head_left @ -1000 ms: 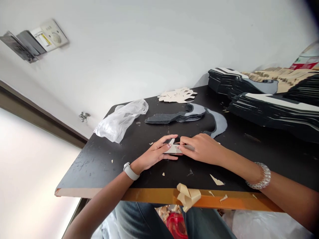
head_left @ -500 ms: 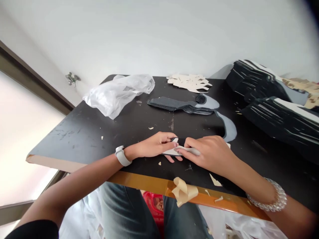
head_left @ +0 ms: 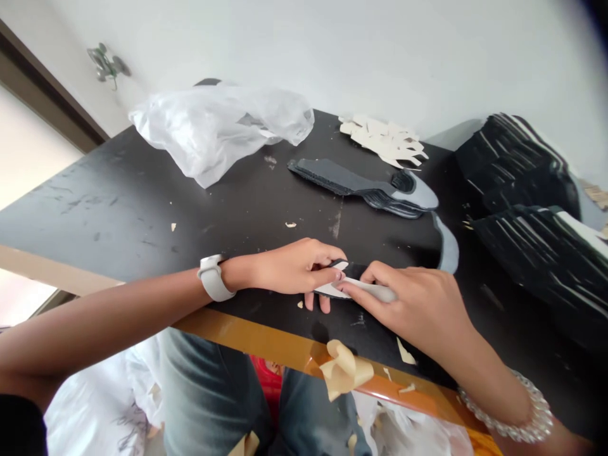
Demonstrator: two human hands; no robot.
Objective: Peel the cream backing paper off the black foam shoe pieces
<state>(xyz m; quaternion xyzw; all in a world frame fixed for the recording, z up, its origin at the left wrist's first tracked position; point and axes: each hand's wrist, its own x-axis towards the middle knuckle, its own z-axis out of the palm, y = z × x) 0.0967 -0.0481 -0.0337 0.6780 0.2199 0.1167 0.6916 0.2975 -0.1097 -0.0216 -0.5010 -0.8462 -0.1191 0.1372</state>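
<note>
Near the front of the table, both my hands are on a flat black cut piece with a white strip [head_left: 327, 290]. My left hand [head_left: 289, 266], with a pale watch on the wrist, pinches its left end, thumb on top and fingertips showing beneath. My right hand [head_left: 418, 297] pinches the white strip between thumb and index finger, close to the left thumb. Part of the strip lifts and curls under the right fingers. A curved grey piece [head_left: 447, 244] shows behind the right hand; whether it joins the held piece is hidden.
Behind my hands lies a stack of similar black-and-grey pieces [head_left: 356, 183]. White paper strips [head_left: 382, 136] and a white plastic bag [head_left: 213, 130] lie farther back. Large black stacks [head_left: 536, 253] stand at right. Curled tan paper [head_left: 344, 370] hangs over the taped table edge [head_left: 256, 335].
The view has tilted and shifted, so the table looks turned. My hands keep their pinch on the piece; the left fingertips underneath have shifted slightly left.
</note>
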